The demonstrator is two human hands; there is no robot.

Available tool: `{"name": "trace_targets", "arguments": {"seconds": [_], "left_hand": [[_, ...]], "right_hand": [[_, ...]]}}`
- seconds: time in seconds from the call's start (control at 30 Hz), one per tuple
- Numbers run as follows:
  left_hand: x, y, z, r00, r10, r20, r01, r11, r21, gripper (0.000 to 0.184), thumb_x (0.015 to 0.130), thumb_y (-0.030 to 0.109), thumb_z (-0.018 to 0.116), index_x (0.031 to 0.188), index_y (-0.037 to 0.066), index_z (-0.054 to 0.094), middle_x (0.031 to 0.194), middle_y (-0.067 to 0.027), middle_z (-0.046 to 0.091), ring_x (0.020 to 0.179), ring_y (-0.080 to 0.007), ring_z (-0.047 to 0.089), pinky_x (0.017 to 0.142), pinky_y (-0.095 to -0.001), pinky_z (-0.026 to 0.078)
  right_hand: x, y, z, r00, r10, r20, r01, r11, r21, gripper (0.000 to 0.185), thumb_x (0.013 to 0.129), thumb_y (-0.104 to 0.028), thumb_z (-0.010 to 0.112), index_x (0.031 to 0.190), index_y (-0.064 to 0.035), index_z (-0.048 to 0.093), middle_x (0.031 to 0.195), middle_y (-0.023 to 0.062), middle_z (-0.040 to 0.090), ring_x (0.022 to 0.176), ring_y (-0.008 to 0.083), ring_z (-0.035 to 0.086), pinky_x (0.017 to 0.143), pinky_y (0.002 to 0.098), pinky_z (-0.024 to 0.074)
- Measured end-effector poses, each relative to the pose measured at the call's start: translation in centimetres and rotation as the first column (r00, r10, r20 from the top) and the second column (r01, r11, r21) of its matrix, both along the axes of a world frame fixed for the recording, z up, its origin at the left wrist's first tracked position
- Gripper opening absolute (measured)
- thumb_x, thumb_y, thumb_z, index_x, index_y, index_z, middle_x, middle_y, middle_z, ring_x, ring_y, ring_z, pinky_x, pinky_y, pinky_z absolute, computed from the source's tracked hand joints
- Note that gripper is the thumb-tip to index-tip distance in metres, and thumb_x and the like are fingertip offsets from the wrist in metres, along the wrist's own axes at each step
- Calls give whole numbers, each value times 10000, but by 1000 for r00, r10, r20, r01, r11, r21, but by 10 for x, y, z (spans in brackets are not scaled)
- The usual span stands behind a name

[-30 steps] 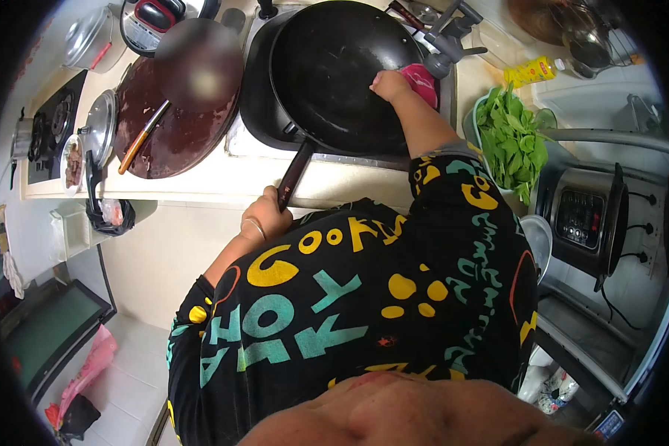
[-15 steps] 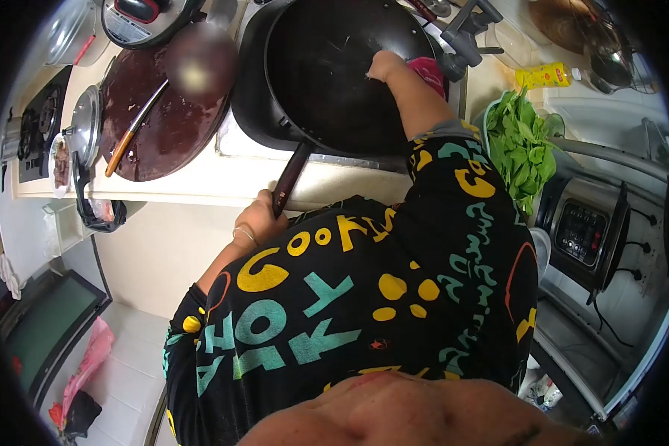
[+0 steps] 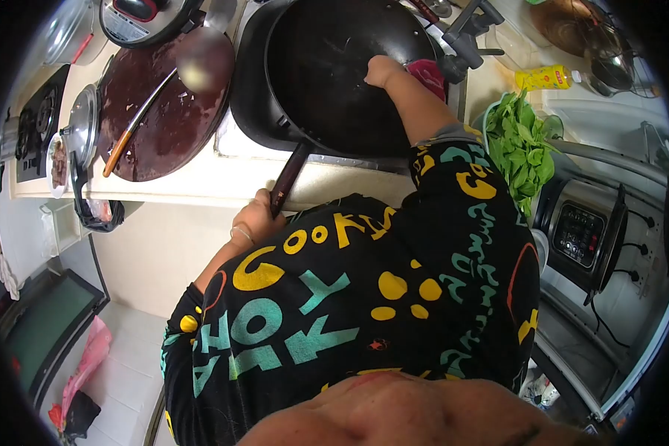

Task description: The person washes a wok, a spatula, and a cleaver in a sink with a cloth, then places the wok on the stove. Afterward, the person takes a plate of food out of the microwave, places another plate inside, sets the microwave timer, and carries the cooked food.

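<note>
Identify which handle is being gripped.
The wok handle: it is dark, and the left hand is closed around its end. The orange-brown handle on the round chopping board has no hand on it.

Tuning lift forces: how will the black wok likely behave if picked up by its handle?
The black wok is probably stiff: its outline looks evenly round. Likely bowl-heavy, since it spreads far wider than the slim handle. It might twist or tip, given its curved shape.
</note>
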State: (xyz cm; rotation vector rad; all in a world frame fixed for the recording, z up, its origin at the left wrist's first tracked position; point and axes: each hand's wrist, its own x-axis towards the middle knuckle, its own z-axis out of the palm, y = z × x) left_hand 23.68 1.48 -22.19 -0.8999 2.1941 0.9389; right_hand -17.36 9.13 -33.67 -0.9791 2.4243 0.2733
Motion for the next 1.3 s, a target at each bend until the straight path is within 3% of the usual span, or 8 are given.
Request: {"name": "trace_targets", "arguments": {"seconds": [0.13, 0.23, 0.5, 0.73, 0.83, 1.03, 1.1, 1.3], "left_hand": [[-1, -1, 3, 1000, -17, 2, 17, 1000, 10, 424, 729, 212, 616, 1056, -13, 469, 891, -257, 623, 854, -388, 617, 769, -422, 486], [0, 0, 2, 1000, -6, -3, 6, 1000, -10, 420, 728, 207, 614, 1051, -19, 468, 896, -260, 622, 858, -387, 617, 769, -423, 486], [-5, 0, 10, 1000, -2, 24, 2, 1000, 10, 416, 733, 219, 607, 1043, -23, 469, 884, -258, 624, 851, -388, 620, 767, -422, 484], [0, -1, 4, 1000, -14, -13, 14, 1000, 4, 406, 741, 222, 596, 1041, -22, 470, 866, -258, 625, 832, -388, 624, 757, -417, 486], [-1, 0, 2, 1000, -1, -7, 1, 1000, -9, 406, 741, 221, 595, 1042, -21, 469, 865, -257, 625, 826, -389, 625, 756, -415, 487], [-2, -3, 6, 1000, -24, -3, 24, 999, 23, 430, 733, 222, 604, 1057, -23, 463, 893, -262, 622, 865, -383, 620, 775, -417, 482], [-1, -2, -1, 1000, -21, 6, 21, 1000, 2, 451, 726, 221, 612, 1071, -23, 455, 910, -264, 619, 880, -381, 617, 783, -415, 481], [-1, -3, 3, 1000, -25, 4, 25, 1000, 19, 467, 718, 231, 619, 1069, -26, 450, 904, -265, 620, 868, -383, 620, 775, -410, 485]], "right_hand": [[-12, 7, -10, 993, -110, -45, 106, 989, -100, 343, 750, -276, 620, 972, -20, 669, 1036, 202, 623, 999, 344, 589, 872, 407, 464], [6, 1, -22, 983, 184, 4, -184, 981, -69, 348, 757, -324, 617, 935, -32, 683, 999, 183, 637, 955, 343, 600, 864, 412, 464], [2, 9, -28, 973, 231, -1, -231, 972, -28, 386, 771, -397, 618, 907, -44, 695, 956, 169, 649, 962, 321, 598, 873, 409, 452], [8, 8, -20, 997, -64, 36, 67, 994, -91, 341, 752, -300, 632, 943, -21, 677, 967, 183, 644, 965, 330, 600, 864, 404, 464], [18, 3, -23, 991, 129, 31, -127, 989, -78, 362, 754, -327, 630, 938, -19, 677, 967, 180, 644, 958, 328, 602, 861, 403, 467], [6, 2, -32, 992, 125, 21, -124, 992, -24, 414, 770, -384, 624, 951, -15, 673, 995, 185, 637, 967, 324, 597, 864, 389, 461], [4, 5, -18, 999, -47, -4, 47, 996, -74, 396, 774, -370, 624, 949, -19, 674, 1009, 190, 633, 972, 325, 594, 869, 385, 460], [9, -8, -34, 993, -101, 67, 108, 987, -118, 372, 767, -331, 631, 975, -25, 670, 1038, 188, 626, 1005, 334, 585, 883, 392, 453]]}}
